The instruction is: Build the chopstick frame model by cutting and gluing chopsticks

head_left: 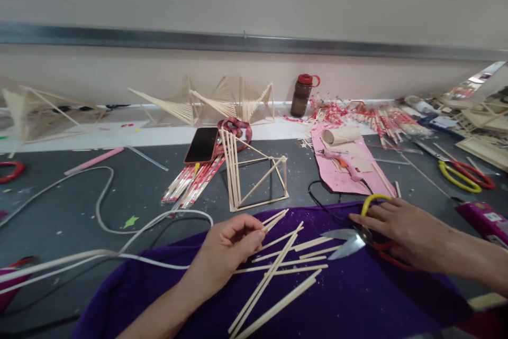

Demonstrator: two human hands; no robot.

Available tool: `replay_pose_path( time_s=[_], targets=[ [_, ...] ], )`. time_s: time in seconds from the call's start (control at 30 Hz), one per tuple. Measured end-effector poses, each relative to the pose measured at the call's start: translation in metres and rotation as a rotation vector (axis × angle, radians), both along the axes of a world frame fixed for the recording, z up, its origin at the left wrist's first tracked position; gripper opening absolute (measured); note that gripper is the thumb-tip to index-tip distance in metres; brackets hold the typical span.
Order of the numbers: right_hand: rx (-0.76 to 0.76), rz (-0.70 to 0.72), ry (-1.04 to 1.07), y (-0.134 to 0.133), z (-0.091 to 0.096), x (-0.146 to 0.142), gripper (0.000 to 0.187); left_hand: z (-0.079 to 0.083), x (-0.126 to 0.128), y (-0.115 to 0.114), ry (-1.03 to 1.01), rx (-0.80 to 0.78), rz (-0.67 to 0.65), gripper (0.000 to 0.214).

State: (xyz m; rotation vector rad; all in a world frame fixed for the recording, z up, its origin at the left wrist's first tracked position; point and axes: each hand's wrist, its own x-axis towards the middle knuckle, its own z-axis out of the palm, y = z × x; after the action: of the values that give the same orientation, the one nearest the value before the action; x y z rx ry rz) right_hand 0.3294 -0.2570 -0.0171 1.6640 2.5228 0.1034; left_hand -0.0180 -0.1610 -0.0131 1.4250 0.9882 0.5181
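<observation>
My left hand (232, 246) is closed, thumb against fingers, pinching a few thin wooden sticks (275, 218) that point up and to the right. My right hand (405, 228) lies over the yellow and red handles of a pair of scissors (349, 248), fingers curled on them. The scissor blades are spread and point left. Between my hands, several loose wooden sticks (273, 270) lie crossed on purple cloth (357, 302). Just beyond my left hand stands a small frame (233, 170) of joined sticks, with slanted sticks along its left side.
A pink glue gun (345, 162) rests on a pink sheet (323, 180). A phone (201, 145) lies on wrapped sticks (190, 183). A white cable (154, 220) crosses the left side. Twisted stick structures (222, 98) and a bottle (302, 95) stand behind. More scissors (460, 175) lie right.
</observation>
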Motion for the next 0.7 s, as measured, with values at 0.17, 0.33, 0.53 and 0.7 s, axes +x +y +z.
replay_pose_path(
  time_s=[0.17, 0.33, 0.53, 0.7],
  targets=[
    [0.057, -0.022, -0.184, 0.024, 0.005, -0.046, 0.018, -0.004, 0.001, -0.004, 0.072, 0.086, -0.095, 0.019],
    [-0.033, -0.044, -0.152, 0.041, -0.004, -0.056, 0.008, -0.003, 0.004, -0.003, 0.073, 0.033, -0.072, 0.02],
    [0.038, -0.059, -0.054, 0.031, 0.016, -0.062, 0.016, -0.005, 0.004, 0.0, 0.098, 0.051, -0.085, 0.019],
    [0.097, 0.197, 0.351, 0.047, 0.029, -0.119, 0.023, -0.01, 0.006, -0.001, 0.123, 0.218, -0.122, 0.017]
  ],
)
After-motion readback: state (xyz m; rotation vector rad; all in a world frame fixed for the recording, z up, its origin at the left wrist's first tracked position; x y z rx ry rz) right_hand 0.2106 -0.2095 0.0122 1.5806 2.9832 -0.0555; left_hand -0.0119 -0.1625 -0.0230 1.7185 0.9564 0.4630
